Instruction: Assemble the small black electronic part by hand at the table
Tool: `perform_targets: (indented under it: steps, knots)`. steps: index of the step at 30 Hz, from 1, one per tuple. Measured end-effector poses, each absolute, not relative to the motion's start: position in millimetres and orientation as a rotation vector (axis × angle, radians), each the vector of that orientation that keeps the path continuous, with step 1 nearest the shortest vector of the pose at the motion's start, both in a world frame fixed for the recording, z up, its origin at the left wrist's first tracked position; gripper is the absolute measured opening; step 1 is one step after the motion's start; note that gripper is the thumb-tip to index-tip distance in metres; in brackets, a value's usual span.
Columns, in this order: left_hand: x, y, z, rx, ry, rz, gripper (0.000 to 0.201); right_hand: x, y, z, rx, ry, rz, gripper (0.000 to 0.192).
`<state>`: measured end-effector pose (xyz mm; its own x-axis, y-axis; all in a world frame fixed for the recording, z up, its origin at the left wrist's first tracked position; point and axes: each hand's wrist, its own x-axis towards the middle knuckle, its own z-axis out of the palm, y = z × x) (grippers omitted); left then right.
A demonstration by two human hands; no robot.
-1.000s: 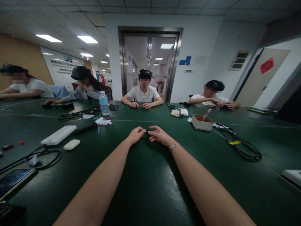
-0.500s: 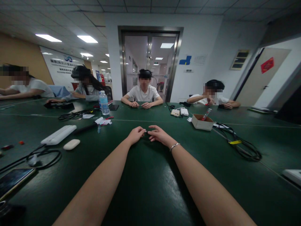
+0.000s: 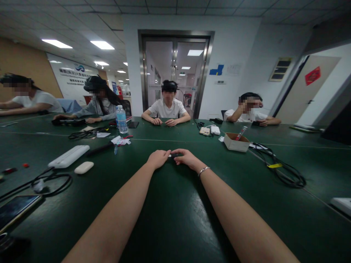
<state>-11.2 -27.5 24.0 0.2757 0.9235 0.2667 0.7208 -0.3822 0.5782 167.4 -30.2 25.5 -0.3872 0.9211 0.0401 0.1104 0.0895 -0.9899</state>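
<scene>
Both my hands meet over the middle of the dark green table (image 3: 170, 204). Between them is a small black object with a silvery end (image 3: 172, 156), too small and too covered by fingers to name. My left hand (image 3: 159, 159) is closed, its fingertips pinching the silvery end. On the other side my right hand (image 3: 187, 158), with a silver bracelet (image 3: 203, 171) at the wrist, curls its thumb and fingers around the black part. The fingertips of the two hands almost touch.
To the left lie a white oval case (image 3: 83, 167), a white power bank (image 3: 69, 156), black cables and a phone (image 3: 19, 211). A water bottle (image 3: 121, 119) stands farther back. On the right are an open cardboard box (image 3: 236, 143) and a coiled cable (image 3: 290, 175). Several people sit opposite.
My fingertips have drawn closer together, and my right hand's raised fingers have lowered onto the small black object. More of it now shows. At the far right, a person's raised hand moved higher.
</scene>
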Motion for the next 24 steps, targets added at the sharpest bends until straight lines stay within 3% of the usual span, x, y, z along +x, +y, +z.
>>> perform_targets:
  steps: [4,9,17,24]
  knots:
    - [-12.0,-29.4,24.9,2.152,1.484,0.799,0.056,167.9,-29.7,26.6,-1.033,-1.602,1.413,0.034]
    - [-15.4,-27.0,20.3,2.179,1.350,0.815,0.040,168.7,-29.0,25.3,-1.028,-1.548,1.444,0.034]
    - [-13.8,-27.3,23.4,2.155,1.394,0.727,0.062,168.2,-27.9,21.7,-1.003,-1.569,1.407,0.033]
    - [-12.8,-29.0,25.8,2.172,1.396,0.755,0.065,164.5,-30.6,22.9,-1.079,-1.657,1.272,0.026]
